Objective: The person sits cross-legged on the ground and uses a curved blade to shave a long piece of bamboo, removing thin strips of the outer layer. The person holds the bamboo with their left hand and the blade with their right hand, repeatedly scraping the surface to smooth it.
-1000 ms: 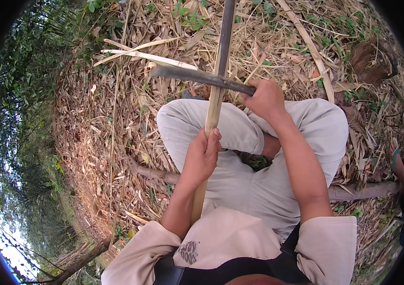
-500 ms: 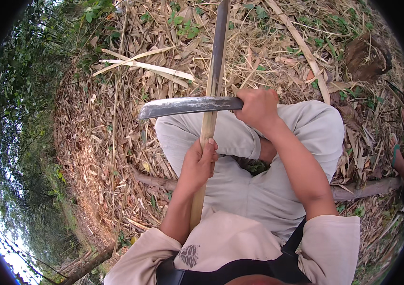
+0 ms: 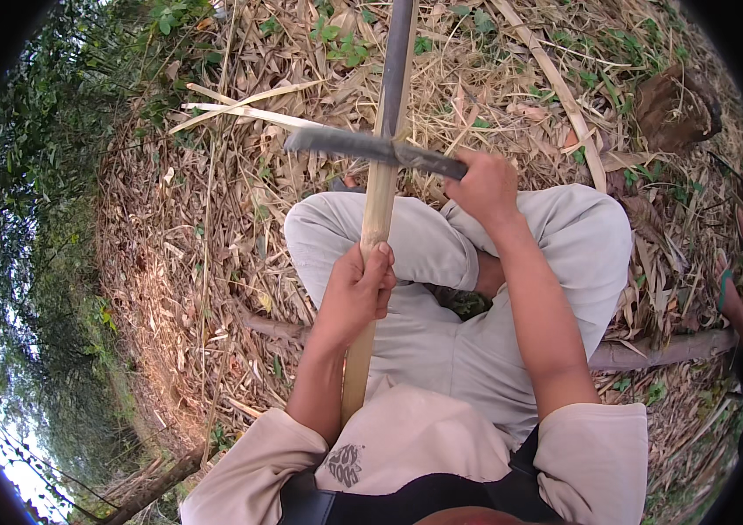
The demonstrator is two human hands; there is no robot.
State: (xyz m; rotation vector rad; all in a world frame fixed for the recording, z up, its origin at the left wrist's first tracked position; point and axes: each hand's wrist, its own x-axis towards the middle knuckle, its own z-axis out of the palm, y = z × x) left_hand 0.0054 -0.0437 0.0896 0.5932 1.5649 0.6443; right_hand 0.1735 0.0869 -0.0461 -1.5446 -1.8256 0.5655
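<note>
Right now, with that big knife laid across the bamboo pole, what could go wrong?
1. The left hand grips the bamboo pole below the machete blade; if the blade slips down the pole, it could reach those fingers.
2. The pole passes over the person's light trousers, so a glancing stroke might come toward the legs.
3. Someone's sandalled foot shows at the right edge, fairly near; flying splinters or a wide swing of the right hand could endanger it.

One bamboo pole [image 3: 380, 201], one knife [image 3: 362, 147], two hands [image 3: 355, 293].
</note>
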